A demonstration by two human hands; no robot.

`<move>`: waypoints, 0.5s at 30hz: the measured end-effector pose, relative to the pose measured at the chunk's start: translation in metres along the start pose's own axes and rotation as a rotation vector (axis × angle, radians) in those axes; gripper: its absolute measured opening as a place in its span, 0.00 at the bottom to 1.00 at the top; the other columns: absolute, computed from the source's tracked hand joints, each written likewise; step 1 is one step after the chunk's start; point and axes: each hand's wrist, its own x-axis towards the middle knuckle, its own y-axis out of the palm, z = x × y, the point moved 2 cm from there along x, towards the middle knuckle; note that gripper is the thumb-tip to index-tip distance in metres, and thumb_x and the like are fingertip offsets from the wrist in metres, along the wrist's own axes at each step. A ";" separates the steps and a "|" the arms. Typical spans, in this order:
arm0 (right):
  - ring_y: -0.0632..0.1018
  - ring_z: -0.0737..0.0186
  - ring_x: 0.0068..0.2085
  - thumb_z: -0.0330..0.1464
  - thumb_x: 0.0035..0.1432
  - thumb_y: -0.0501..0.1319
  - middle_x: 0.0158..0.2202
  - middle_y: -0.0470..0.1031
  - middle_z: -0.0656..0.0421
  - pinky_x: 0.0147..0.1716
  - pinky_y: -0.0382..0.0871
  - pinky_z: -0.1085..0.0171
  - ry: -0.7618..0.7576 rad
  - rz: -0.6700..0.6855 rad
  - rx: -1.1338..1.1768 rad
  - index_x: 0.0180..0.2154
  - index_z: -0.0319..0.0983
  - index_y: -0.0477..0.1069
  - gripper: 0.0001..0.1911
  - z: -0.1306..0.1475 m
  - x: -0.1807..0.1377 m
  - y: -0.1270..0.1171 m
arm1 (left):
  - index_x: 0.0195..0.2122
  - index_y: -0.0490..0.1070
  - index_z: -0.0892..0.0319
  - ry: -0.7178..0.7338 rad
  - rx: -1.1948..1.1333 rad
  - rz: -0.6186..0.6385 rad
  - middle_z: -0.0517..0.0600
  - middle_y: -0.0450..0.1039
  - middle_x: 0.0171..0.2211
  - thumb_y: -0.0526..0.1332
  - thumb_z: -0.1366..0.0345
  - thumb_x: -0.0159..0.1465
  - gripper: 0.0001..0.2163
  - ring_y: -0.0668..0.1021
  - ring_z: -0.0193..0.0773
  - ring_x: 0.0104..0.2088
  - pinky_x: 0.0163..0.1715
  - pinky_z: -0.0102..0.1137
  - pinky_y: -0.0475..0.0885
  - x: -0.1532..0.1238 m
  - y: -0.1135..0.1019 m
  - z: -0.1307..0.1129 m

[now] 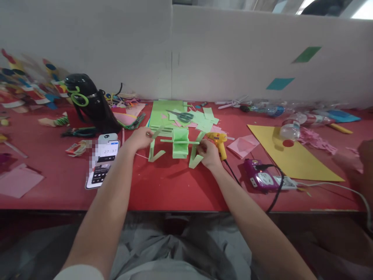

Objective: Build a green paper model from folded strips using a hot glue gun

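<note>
A light green folded paper piece (180,144) with open, box-like sections sits at the table's middle, a thin green rod (192,142) running sideways through it. To its left stands a bent green paper strip (157,156), and my left hand (141,139) pinches its upper part. On the other side, my right hand (209,154) has its fingers closed at a second bent paper strip (196,160), close to the rod's end. Its fingertips are partly hidden. A yellow glue gun (220,144) lies just behind my right hand. Grey scissors (181,116) rest on green paper scraps beyond the piece.
A phone (103,165), pliers (78,132) and a black bottle (91,103) are on the left. To the right are a purple power strip (259,175) with cables, yellow card (300,155) and plastic bottles (290,128). Another person's arm (365,159) shows at the right edge.
</note>
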 end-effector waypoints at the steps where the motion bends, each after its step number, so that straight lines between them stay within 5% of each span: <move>1: 0.80 0.53 0.37 0.33 0.53 0.58 0.36 0.80 0.54 0.41 0.75 0.54 0.005 0.000 -0.003 0.36 0.39 0.73 0.09 0.001 0.000 0.000 | 0.34 0.78 0.58 0.003 -0.022 0.011 0.51 0.80 0.29 0.64 0.66 0.54 0.07 0.81 0.44 0.35 0.37 0.32 0.73 -0.001 0.004 0.001; 9: 0.78 0.55 0.35 0.29 0.52 0.57 0.32 0.78 0.55 0.38 0.74 0.56 0.064 0.031 -0.051 0.31 0.41 0.68 0.03 0.014 -0.022 -0.022 | 0.33 0.76 0.58 0.014 -0.123 0.076 0.51 0.80 0.34 0.62 0.64 0.54 0.07 0.81 0.44 0.37 0.36 0.32 0.75 -0.032 0.008 0.018; 12: 0.79 0.55 0.36 0.28 0.54 0.57 0.34 0.79 0.54 0.38 0.74 0.57 0.033 0.184 -0.035 0.34 0.40 0.70 0.05 0.025 -0.041 -0.038 | 0.35 0.77 0.57 0.067 -0.296 0.242 0.51 0.81 0.34 0.62 0.62 0.55 0.09 0.82 0.44 0.36 0.35 0.34 0.76 -0.061 0.008 0.012; 15: 0.80 0.56 0.40 0.31 0.60 0.58 0.39 0.80 0.56 0.45 0.74 0.57 -0.095 0.508 -0.035 0.37 0.41 0.75 0.07 0.047 -0.062 -0.045 | 0.34 0.78 0.56 0.231 -0.431 0.476 0.50 0.81 0.35 0.64 0.60 0.55 0.09 0.81 0.44 0.39 0.39 0.33 0.76 -0.085 0.015 -0.007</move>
